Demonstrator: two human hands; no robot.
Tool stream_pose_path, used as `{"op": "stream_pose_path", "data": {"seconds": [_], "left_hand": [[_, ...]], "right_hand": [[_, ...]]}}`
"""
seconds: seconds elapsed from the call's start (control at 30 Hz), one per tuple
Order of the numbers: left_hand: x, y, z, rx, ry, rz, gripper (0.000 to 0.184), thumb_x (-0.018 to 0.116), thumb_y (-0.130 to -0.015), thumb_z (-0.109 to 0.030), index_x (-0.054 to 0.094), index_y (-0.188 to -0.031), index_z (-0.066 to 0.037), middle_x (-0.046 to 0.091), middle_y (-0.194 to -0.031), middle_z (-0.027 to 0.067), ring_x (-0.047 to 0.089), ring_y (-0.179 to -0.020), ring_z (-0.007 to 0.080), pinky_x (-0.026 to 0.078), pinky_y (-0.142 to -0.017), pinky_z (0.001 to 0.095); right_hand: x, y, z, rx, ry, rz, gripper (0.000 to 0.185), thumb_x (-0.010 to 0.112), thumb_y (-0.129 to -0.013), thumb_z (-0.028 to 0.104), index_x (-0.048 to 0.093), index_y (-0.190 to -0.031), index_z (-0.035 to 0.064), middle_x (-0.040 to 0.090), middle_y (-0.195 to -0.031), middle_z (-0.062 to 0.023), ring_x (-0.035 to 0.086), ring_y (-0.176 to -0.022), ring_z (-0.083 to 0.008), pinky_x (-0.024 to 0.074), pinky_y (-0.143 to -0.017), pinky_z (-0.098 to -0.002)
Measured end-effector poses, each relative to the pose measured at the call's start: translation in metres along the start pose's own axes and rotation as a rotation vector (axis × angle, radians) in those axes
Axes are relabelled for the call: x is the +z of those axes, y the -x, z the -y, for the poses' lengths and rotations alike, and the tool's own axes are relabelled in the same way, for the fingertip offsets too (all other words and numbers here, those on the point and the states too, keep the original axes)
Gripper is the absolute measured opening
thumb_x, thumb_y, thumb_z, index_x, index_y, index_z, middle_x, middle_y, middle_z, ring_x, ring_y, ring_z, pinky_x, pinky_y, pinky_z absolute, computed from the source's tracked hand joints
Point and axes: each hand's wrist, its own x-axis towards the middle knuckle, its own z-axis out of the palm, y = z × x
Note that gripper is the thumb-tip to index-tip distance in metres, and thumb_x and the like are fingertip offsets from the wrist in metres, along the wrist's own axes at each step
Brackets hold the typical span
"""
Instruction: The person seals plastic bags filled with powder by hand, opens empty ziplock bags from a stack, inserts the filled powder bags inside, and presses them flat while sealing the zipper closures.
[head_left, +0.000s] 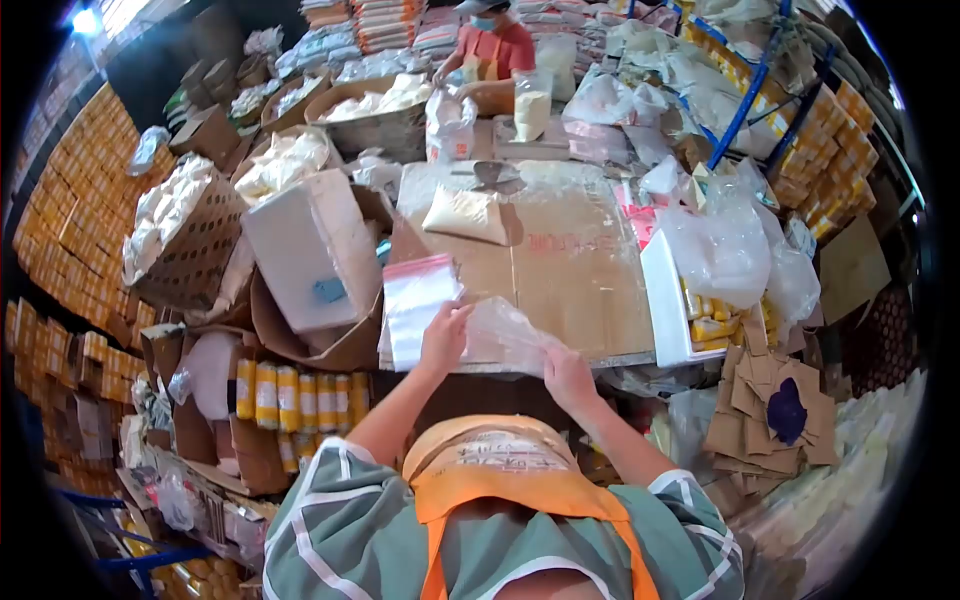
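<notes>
A clear bag [508, 330] lies over the near edge of the bench [590, 290], its right end pinched in the right hand [568, 378]; the left hand [445, 338] touches its left end, grip unclear. Opening it seems in hand, probably calling for parted layers. It looks thin and creased.

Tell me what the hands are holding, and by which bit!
A clear plastic bag. The right hand grips it by its right end; the left hand is at its left end, but I can't tell if it pinches there.
</notes>
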Motion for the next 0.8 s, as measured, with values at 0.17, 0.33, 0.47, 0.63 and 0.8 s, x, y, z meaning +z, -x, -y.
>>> {"op": "stream_pose_path", "data": {"seconds": [0.17,0.33,0.47,0.63,0.8], "left_hand": [[-0.026,-0.001,0.022,0.121,-0.091,0.410,0.019,0.057,-0.086,-0.019,0.068,-0.084,-0.003,0.065,-0.079,0.0177,0.062,-0.077,0.0372,0.049,-0.070,0.0451],[-0.051,-0.014,0.028,-0.123,0.086,0.257,0.018,0.057,-0.081,-0.011,0.068,-0.083,0.003,0.063,-0.074,0.0227,0.062,-0.070,0.0394,0.048,-0.064,0.0434],[-0.080,-0.007,-0.031,-0.074,0.279,0.223,0.017,0.054,-0.080,-0.006,0.068,-0.086,0.002,0.063,-0.075,0.0241,0.061,-0.070,0.0410,0.049,-0.066,0.0420],[-0.105,0.014,0.000,-0.044,0.261,0.019,0.020,0.057,-0.081,-0.005,0.069,-0.096,0.000,0.065,-0.078,0.0218,0.064,-0.067,0.0344,0.050,-0.064,0.0374],[-0.092,0.032,0.041,-0.319,0.357,0.082,0.017,0.057,-0.084,-0.002,0.068,-0.096,0.002,0.068,-0.073,0.0124,0.065,-0.066,0.0146,0.050,-0.063,0.0273]], "right_hand": [[-0.001,-0.023,0.037,0.131,0.091,0.147,0.018,0.056,-0.084,0.016,0.068,-0.083,0.0025,0.065,-0.077,-0.0187,0.063,-0.077,-0.0371,0.0497,-0.066,-0.0419],[0.016,-0.041,0.048,-0.116,0.334,-0.022,0.014,0.055,-0.077,0.005,0.066,-0.085,0.0058,0.065,-0.096,-0.0150,0.061,-0.093,-0.0321,0.0469,-0.080,-0.0420],[0.065,-0.059,0.086,-0.487,0.162,0.095,0.017,0.053,-0.077,0.006,0.066,-0.088,0.0045,0.064,-0.083,-0.0183,0.061,-0.087,-0.0336,0.0483,-0.079,-0.0436],[0.100,-0.069,0.053,-0.183,0.239,0.376,0.021,0.049,-0.081,0.011,0.066,-0.092,0.0031,0.064,-0.090,-0.0214,0.060,-0.091,-0.0385,0.0478,-0.083,-0.0428],[0.113,-0.035,0.048,-0.022,0.296,0.973,0.031,0.054,-0.079,0.020,0.063,-0.104,0.0042,0.065,-0.096,-0.0225,0.061,-0.093,-0.0394,0.0465,-0.087,-0.0452]]}}
